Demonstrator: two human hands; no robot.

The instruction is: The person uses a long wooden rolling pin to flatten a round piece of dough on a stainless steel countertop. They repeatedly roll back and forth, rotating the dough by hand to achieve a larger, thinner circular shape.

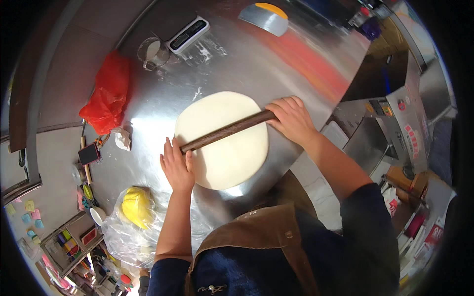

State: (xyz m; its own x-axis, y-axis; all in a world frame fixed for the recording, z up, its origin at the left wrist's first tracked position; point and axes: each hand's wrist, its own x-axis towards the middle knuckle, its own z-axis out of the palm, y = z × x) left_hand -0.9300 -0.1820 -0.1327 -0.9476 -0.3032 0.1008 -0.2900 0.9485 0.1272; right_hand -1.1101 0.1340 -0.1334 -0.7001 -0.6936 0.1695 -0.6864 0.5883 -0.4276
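A dark wooden rolling pin [229,130] lies slantwise across a large, rounded sheet of pale dough [233,159] on a stainless steel table [222,70]. At the pin's lower left end is my left hand [177,166], its fingers extended and its thumb beside the pin's tip; whether it grips the pin is unclear. My right hand [290,118] rests on the upper right end, fingers bent over the wood, just beyond the dough's right edge. The dough looks flat and smooth, and the pin covers a strip of its middle.
A digital scale [189,34] and a glass measuring cup of white powder [153,51] stand at the back left. A scraper with an orange handle [264,17] lies farther back. Along the left are a red plastic bag [109,94], a phone [89,153] and yellow dough in clear plastic [137,207].
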